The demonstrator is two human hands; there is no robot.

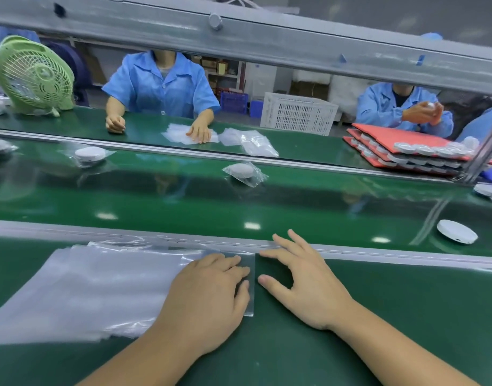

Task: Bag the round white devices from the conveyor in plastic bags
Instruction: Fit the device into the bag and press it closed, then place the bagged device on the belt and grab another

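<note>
A stack of clear plastic bags lies flat on the green bench in front of me. My left hand rests palm down on the stack's right end, fingers pressing the top bag. My right hand lies just right of the stack on the bare mat, fingers spread, holding nothing. A bare round white device sits on the glossy conveyor belt at the right. A second bare device lies farther right. Two bagged devices lie on the belt's far side.
A metal rail divides my bench from the belt. Across it, two people in blue coats work; one touches loose bags. Red trays stacked with devices stand far right. A green fan stands far left, a white crate behind.
</note>
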